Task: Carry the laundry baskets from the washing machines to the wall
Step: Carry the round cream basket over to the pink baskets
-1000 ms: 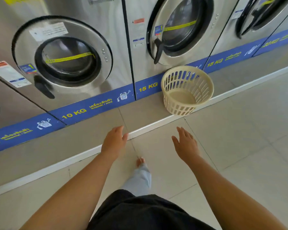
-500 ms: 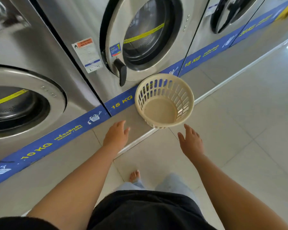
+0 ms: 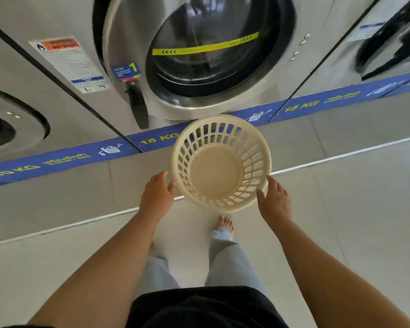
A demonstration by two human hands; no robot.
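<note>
A round cream slatted laundry basket [image 3: 220, 163] is seen on the raised grey step before the 15 KG washing machine [image 3: 199, 55]. It is flanked by the left hand [image 3: 156, 197] and right hand [image 3: 273, 201], both spread open at its rim, nothing yet clasped.
</note>
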